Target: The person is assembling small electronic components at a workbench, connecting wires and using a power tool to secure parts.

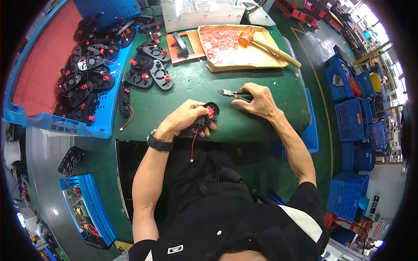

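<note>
My left hand (185, 116) is closed around a black oval plastic housing (214, 108) near the table's front edge. A red part sits in the housing under my thumb, and a thin red wire (193, 145) with a small white plug dangles from it. Farther right, my right hand (262, 103) has its fingers and thumb around the handles of a pair of pliers (230, 93). The metal jaws point left, toward the housing, with a gap between the two. Whether the pliers rest on the tabletop or are slightly lifted, I cannot tell.
Similar black housings (161, 75) lie at the table's back left, beside a blue crate (103, 130) holding several more. Behind stand an orange fixture (194, 38) and a cardboard tray (244, 65) of small red pieces. A mallet (274, 48) lies across the tray. Blue crates (348, 191) stand right.
</note>
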Tool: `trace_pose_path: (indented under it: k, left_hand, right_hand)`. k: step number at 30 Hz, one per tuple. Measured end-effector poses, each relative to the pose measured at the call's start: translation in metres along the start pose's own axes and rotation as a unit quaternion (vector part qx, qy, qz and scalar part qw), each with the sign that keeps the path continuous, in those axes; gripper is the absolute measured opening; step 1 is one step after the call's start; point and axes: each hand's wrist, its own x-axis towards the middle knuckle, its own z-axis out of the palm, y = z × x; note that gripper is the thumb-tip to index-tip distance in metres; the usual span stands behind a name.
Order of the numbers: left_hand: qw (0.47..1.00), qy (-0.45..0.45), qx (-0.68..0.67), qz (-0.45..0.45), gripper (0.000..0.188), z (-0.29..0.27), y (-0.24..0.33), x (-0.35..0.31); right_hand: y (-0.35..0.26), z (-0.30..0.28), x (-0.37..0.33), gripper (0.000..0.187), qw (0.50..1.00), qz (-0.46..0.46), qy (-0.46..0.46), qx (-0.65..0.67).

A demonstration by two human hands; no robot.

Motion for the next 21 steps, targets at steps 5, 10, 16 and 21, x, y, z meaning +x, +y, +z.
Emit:
trace_pose_path:
  k: [5,10,16,21]
  left_hand:
    - [1.0,0.017,-0.022,-0.012,0.027,0.005,0.003,-0.002]
    - [0.999,0.025,0.015,-0.024,0.028,0.008,0.006,0.001]
    - [0.999,0.015,0.03,-0.032,0.027,0.005,0.004,0.004]
    - [0.999,0.007,0.031,-0.03,0.026,0.004,0.002,0.004]
  right_hand:
    - [-0.027,-0.011,-0.001,0.039,0.997,-0.045,0.004,0.058]
    - [-0.035,-0.02,0.002,0.04,0.992,-0.094,-0.086,0.02]
    - [-0.04,-0.03,0.013,0.053,0.971,-0.198,-0.086,-0.098]
    - [-0.041,-0.034,0.014,0.056,0.967,-0.206,-0.082,-0.126]
